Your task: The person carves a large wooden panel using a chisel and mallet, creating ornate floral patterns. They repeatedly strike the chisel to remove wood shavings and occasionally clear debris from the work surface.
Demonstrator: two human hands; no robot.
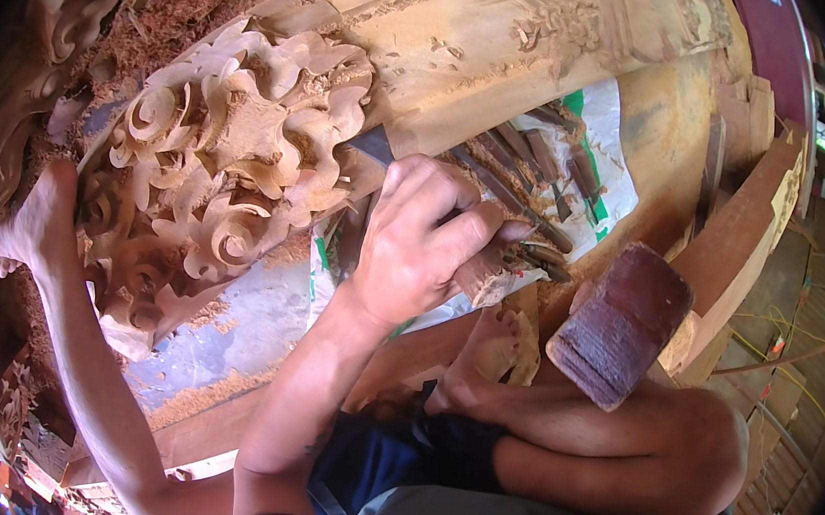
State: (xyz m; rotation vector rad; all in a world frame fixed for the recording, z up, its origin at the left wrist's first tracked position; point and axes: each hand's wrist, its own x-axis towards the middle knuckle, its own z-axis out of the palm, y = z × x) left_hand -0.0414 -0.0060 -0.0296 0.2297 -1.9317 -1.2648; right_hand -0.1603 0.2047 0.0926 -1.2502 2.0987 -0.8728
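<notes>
My left hand (420,233) is closed round a woodcarving chisel. The chisel's wooden handle end (483,280) sticks out to the right, and a flat dark blade (372,145) shows beyond the fist. A carved wooden panel (253,145) with scrolls and curling leaves stands just left of the blade. Right of the handle is the dark reddish-brown block of a wooden mallet (622,325), apart from it. A sliver of skin colour shows at the mallet's left edge. My right hand's fingers are hidden, and whether they hold the mallet I cannot make out.
Several carving tools (512,172) lie on a white and green sheet (617,174). A long board (436,34) with shavings runs behind. A thick timber (734,256) stands at the right. My bare feet (489,346) rest near the work; sawdust (172,6) covers the upper left.
</notes>
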